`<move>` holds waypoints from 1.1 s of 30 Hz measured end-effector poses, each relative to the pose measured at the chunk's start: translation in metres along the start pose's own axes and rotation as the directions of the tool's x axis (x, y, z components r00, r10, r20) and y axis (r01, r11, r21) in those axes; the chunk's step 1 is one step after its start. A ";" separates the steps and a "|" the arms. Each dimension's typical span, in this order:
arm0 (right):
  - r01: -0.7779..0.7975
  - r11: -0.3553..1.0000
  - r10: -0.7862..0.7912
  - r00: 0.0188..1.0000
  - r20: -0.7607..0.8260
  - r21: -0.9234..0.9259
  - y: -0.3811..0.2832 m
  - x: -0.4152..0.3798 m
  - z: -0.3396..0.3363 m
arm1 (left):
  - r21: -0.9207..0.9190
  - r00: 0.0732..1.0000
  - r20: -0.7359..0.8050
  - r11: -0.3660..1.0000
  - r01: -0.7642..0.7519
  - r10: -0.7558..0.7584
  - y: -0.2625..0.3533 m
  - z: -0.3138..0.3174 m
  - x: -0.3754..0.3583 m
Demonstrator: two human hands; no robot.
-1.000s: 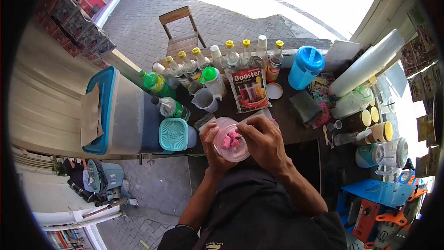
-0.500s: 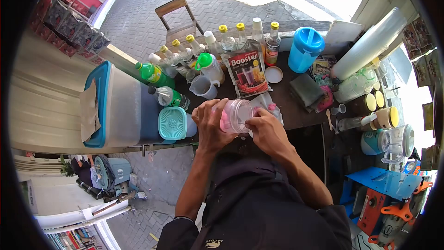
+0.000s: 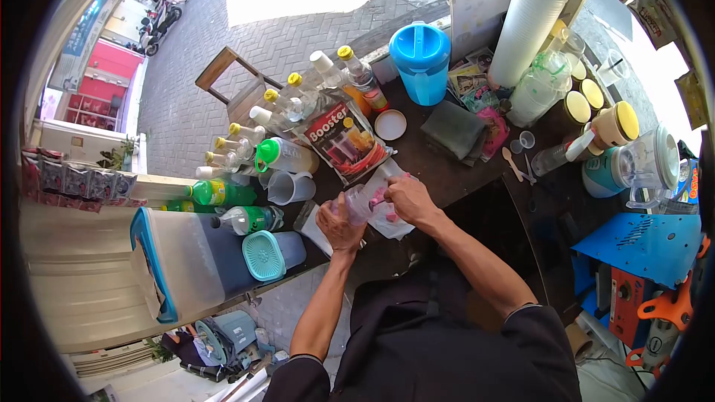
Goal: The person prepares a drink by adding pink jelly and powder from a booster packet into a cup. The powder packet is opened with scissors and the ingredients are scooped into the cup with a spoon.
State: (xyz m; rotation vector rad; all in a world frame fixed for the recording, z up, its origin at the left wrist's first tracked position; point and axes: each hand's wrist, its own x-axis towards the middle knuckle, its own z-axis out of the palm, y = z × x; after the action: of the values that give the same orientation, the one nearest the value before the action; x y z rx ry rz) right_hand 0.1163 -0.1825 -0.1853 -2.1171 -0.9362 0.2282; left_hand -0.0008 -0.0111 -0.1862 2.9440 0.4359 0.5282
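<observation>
My left hand (image 3: 340, 225) is wrapped around a clear plastic jar (image 3: 359, 207), which is tilted with its mouth towards the right. Close to that mouth, the fingers of my right hand (image 3: 410, 199) are pressed together; what they hold is hidden. Pink lumps (image 3: 378, 196) show between the jar and my right fingers. Beneath both hands lies a whitish plastic bag (image 3: 392, 229) on the dark table. A Booster drink powder pouch (image 3: 347, 141) stands just beyond the jar.
Several yellow- and white-capped bottles (image 3: 296, 82) line the far edge, with a grey measuring jug (image 3: 290, 187) nearer. A turquoise-lidded container (image 3: 265, 256) and large storage box (image 3: 186, 260) are left. A blue pitcher (image 3: 420, 67), cup stack (image 3: 532, 18) and blender (image 3: 644, 160) stand right.
The view has turned, so the table appears rotated. The jar is lower and tilted over near the bag. My right hand has left the jar's rim and moved to the pink lumps.
</observation>
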 end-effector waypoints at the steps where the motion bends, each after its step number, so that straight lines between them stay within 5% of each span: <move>1: -0.005 1.000 0.005 1.000 0.006 0.005 0.006 -0.003 0.001 | 0.030 1.000 0.017 1.000 0.000 -0.001 0.000 0.000 -0.001; 7: -0.035 0.988 0.057 0.987 -0.148 0.151 0.022 -0.037 -0.013 | 0.075 0.994 0.060 0.993 0.087 -0.092 -0.009 0.003 -0.011; 9: -0.280 0.907 0.357 0.907 -0.224 0.315 0.028 -0.052 -0.013 | 0.060 0.988 0.070 0.989 0.133 -0.137 -0.001 -0.004 -0.012; 12: -0.396 0.832 0.528 0.779 -0.338 0.388 0.036 -0.066 -0.005 | 0.055 0.979 0.099 0.983 0.172 -0.177 0.002 -0.002 -0.017; 16: -0.392 0.890 0.455 0.795 -0.401 0.233 0.045 -0.064 0.008 | 0.084 0.974 0.125 0.980 0.181 -0.191 0.003 -0.001 -0.019; 25: -0.293 0.953 0.304 0.929 -0.210 0.080 0.016 -0.070 0.008 | 0.195 0.969 0.141 0.965 0.172 -0.201 0.004 0.004 -0.016; 33: -0.431 0.896 0.439 0.826 -0.355 0.105 0.032 -0.049 0.011 | 0.129 0.917 0.226 0.943 0.308 -0.330 0.018 -0.017 -0.002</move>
State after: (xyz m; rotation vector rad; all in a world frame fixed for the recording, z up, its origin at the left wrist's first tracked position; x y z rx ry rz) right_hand 0.0941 -0.2231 -0.2225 -2.2271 -0.2171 0.0569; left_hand -0.0040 -0.0277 -0.1676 2.8797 0.9078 0.1053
